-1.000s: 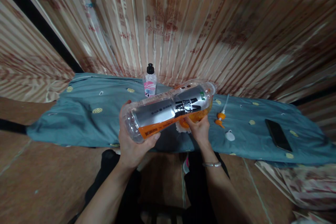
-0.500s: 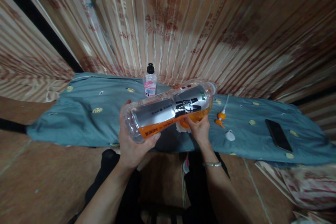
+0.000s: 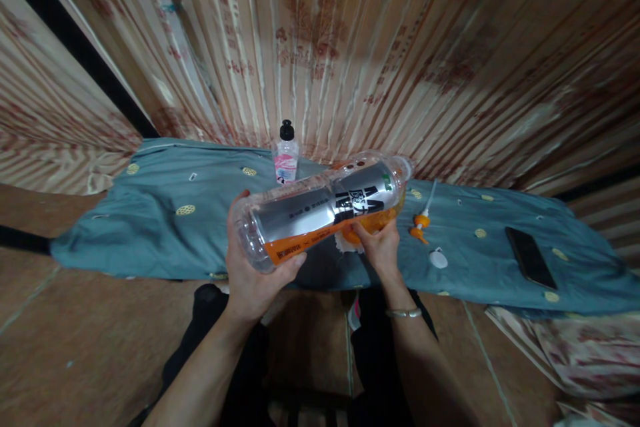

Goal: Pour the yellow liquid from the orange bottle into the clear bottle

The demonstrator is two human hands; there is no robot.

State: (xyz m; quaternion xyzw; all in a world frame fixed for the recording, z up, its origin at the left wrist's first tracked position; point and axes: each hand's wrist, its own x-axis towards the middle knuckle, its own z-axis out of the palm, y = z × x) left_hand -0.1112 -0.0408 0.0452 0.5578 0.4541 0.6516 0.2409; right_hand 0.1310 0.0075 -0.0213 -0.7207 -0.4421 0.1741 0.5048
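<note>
In the middle of the frame, the left hand [image 3: 255, 283] is wrapped around the base of a clear plastic drink bottle [image 3: 300, 208], whose long axis rises slightly toward the right, so its neck is nearer to the right hand [image 3: 383, 250]. This one grasps an orange container [image 3: 379, 219], partly hidden behind the bottle. The silver-and-orange label [image 3: 320, 208] carries big black characters and small print, which I cannot read surely.

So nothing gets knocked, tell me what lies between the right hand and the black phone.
In the head view, an orange pump and a white disc lie on the teal cloth between the right hand and the black phone.
</note>
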